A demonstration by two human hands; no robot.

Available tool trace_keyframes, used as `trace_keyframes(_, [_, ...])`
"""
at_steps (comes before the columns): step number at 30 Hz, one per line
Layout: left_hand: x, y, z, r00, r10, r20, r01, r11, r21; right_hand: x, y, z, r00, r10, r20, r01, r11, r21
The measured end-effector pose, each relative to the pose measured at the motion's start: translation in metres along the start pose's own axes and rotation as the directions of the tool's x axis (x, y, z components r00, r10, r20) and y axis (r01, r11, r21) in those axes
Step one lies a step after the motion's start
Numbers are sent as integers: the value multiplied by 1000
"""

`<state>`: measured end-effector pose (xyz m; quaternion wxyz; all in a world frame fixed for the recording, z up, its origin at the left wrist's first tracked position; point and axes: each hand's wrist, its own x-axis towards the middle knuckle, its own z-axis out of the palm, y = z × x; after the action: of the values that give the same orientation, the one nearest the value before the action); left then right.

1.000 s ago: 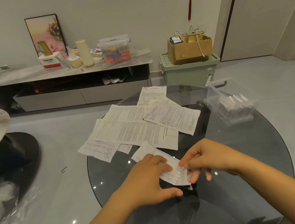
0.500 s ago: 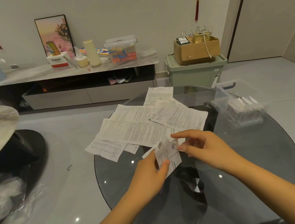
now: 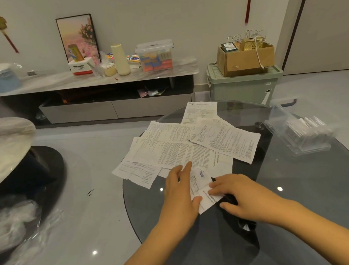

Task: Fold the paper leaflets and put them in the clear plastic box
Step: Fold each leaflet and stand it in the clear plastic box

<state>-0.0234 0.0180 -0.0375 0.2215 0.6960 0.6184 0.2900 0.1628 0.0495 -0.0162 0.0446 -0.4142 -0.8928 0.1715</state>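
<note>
A small folded leaflet lies on the round dark glass table between both hands. My left hand lies flat with straight fingers along the leaflet's left edge, its thumb touching the lower part. My right hand presses the leaflet's right side down with flat fingers. Beyond the hands, several unfolded printed leaflets lie overlapping across the table's middle. The clear plastic box stands open at the table's right edge with folded leaflets inside.
Behind the table stands a green storage bin with a cardboard box on top. A low TV cabinet holding boxes and bottles runs along the wall. A dark chair base sits on the floor at left.
The folded leaflet, held up in the air between both hands half a second ago, now lies on the table, with both hands pressing it flat.
</note>
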Motion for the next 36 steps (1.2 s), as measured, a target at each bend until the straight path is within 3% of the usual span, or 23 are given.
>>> trace_keyframes(5, [-3, -9, -5, 974, 219, -65, -189, 931, 312, 4, -1, 1, 996, -82, -38, 79, 993, -88])
trace_keyframes(11, [-11, -12, -5, 973, 231, 25, -217, 864, 454, 7, 0, 2, 992, -125, -13, 120, 975, -187])
trace_keyframes(18, [-13, -10, -20, 964, 204, 172, -256, 891, 374, 9, -5, 1, 990, -122, -75, 110, 982, -154])
trace_keyframes(23, [-8, -11, -20, 968, 195, 158, -238, 916, 323, 9, -8, 2, 992, -28, -122, 27, 1000, -12])
trace_keyframes(29, [-8, -11, -18, 996, 77, 37, -80, 994, 78, 13, -7, 9, 982, 80, -172, -50, 984, 171])
trace_keyframes(33, [-6, -15, -14, 999, 42, 27, -42, 999, 23, 16, -7, 16, 982, 84, -168, -62, 989, 131])
trace_keyframes(36, [-6, -17, -11, 998, 62, 16, -63, 990, 125, 17, -9, 18, 982, 100, -160, -91, 994, 60])
